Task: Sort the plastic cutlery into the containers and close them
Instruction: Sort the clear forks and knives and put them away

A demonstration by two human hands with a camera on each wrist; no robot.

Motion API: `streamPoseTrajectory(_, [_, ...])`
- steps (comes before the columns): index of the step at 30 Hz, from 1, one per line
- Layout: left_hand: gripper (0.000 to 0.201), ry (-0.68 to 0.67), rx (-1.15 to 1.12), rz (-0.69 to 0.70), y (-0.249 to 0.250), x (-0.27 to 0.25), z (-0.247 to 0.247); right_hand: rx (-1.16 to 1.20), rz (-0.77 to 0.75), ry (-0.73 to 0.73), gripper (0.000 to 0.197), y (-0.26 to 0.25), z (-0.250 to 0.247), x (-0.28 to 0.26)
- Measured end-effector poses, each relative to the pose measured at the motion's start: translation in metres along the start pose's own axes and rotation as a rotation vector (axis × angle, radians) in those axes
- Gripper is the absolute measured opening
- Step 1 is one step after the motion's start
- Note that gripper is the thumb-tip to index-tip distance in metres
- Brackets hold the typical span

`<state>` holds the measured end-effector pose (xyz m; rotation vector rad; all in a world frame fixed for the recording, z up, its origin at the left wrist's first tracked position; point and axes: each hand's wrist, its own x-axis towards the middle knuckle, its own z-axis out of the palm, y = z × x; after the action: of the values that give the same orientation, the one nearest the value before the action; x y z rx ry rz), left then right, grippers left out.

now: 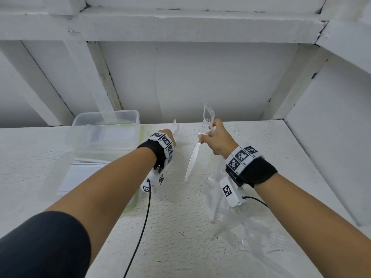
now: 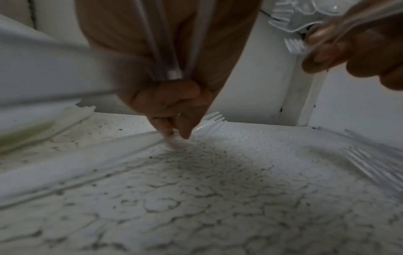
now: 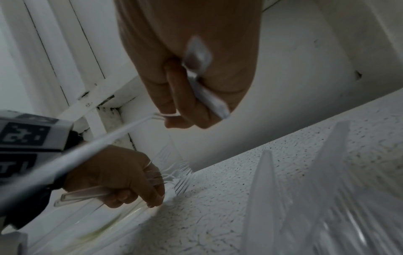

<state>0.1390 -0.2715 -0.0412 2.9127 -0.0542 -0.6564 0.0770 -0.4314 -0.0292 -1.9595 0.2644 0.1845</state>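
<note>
My left hand (image 1: 169, 136) grips a small bunch of clear plastic forks (image 1: 176, 125), tines pointing away, just above the white shelf. In the left wrist view the fork handles (image 2: 174, 51) run under my curled fingers (image 2: 172, 107). My right hand (image 1: 210, 133) is raised beside it and holds several clear forks (image 1: 208, 115) tines up, together with a clear knife (image 1: 192, 159) that hangs down to the left. The right wrist view shows the knife (image 3: 104, 138) crossing in front of my left hand (image 3: 122, 181). A loose pile of clear cutlery (image 1: 247, 223) lies below my right wrist.
Two clear plastic containers stand at the left: an open one (image 1: 112, 117) against the back wall and a nearer one (image 1: 66, 157) with white things inside. The white textured shelf (image 1: 176, 217) is boxed in by a back wall and a right side wall (image 1: 331, 121).
</note>
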Motion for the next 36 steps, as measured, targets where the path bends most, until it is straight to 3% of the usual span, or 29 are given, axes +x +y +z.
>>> streamPoseTrajectory(1, [0.007,0.011,-0.093,0.015,0.001,0.000,0.001,0.000,-0.010,-0.003,0.037,-0.001,0.000,-0.002])
streamPoseTrajectory(3, [0.025,-0.017,-0.179,0.017,0.003,-0.002,0.000,0.011,-0.002,0.001,0.039,-0.002,-0.001,-0.004])
streamPoseTrajectory(5, [0.027,-0.043,-0.399,0.025,0.007,-0.007,-0.006,0.059,0.022,0.011,0.040,-0.003,-0.003,-0.007])
streamPoseTrajectory(9, [0.012,-0.049,-0.978,0.082,0.008,-0.030,-0.019,0.207,0.024,0.080,0.008,-0.005,-0.005,-0.012])
streamPoseTrajectory(13, [0.014,-0.061,-1.195,0.161,0.003,-0.065,-0.022,0.349,0.025,0.134,0.014,-0.010,-0.002,-0.027])
streamPoseTrajectory(23, [0.014,0.000,-1.178,0.193,-0.025,-0.128,0.015,0.279,-0.088,0.017,0.012,-0.015,0.022,-0.080])
streamPoseTrajectory(32, [0.017,-0.237,-1.048,0.000,-0.030,-0.133,0.071,0.206,0.002,0.075,0.014,0.016,0.034,-0.104])
streamPoseTrajectory(36, [0.016,-0.237,-1.050,-0.030,-0.032,-0.130,0.081,0.216,0.024,0.092,0.016,0.022,0.035,-0.114])
